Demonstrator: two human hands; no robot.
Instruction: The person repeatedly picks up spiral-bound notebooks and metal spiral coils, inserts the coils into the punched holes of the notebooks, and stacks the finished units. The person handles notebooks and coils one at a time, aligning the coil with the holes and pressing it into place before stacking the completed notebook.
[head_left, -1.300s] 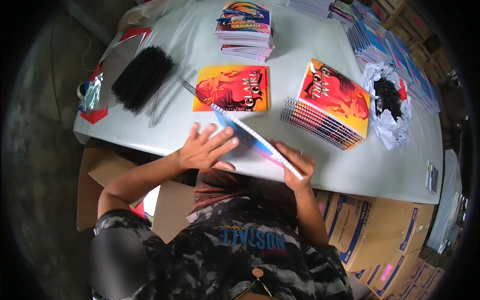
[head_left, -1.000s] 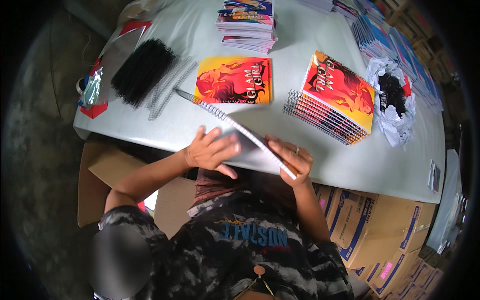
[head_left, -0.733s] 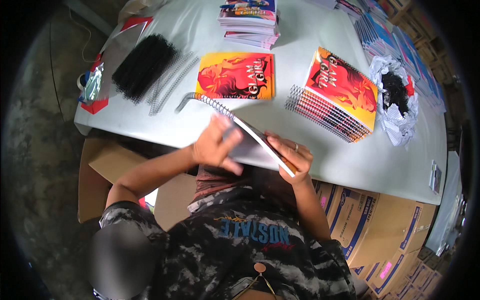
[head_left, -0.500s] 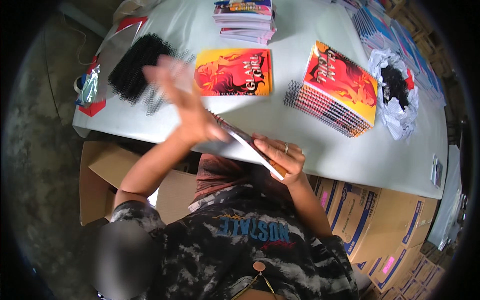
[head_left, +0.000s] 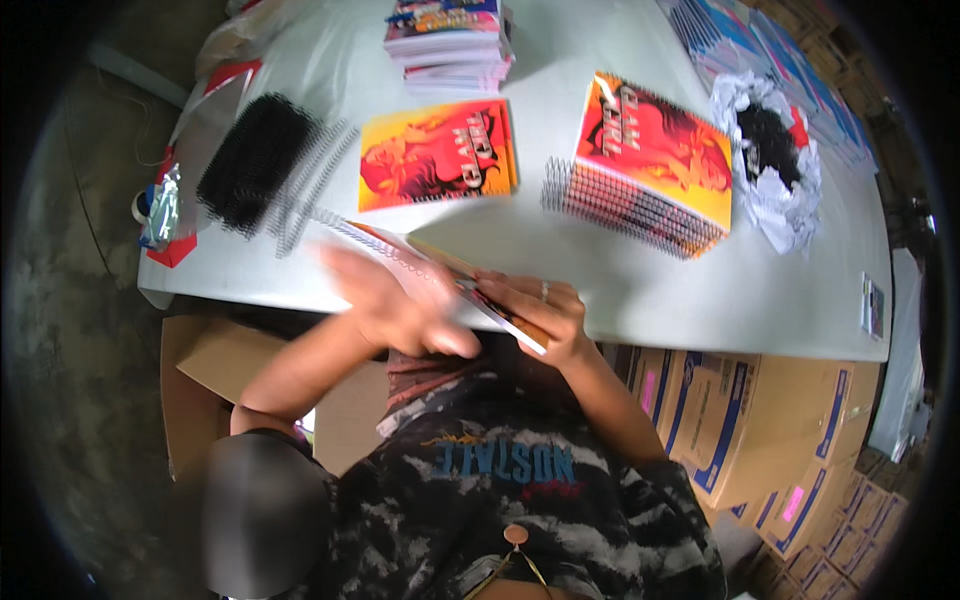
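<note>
Mid-frame, the right hand (head_left: 548, 312) pinches a notebook (head_left: 522, 327) — the left hand (head_left: 405, 308) blurs, thumb apart; its hold I cannot tell.

Front right: bare white tabletop (head_left: 740, 300) is giving wide passage beyond the right hand (head_left: 548, 318).
Middle lane: a gap is running between the flat covers (head_left: 435, 155) and the coil-bound stack (head_left: 650, 160).
Left side: the black coil pile (head_left: 258, 160) and loose coils (head_left: 308, 185) are obstructing.
Far side: a tall pile (head_left: 445, 45) is standing behind the flat covers.
Far right: crumpled paper (head_left: 785, 205) is crowding the coil-bound stack.
</note>
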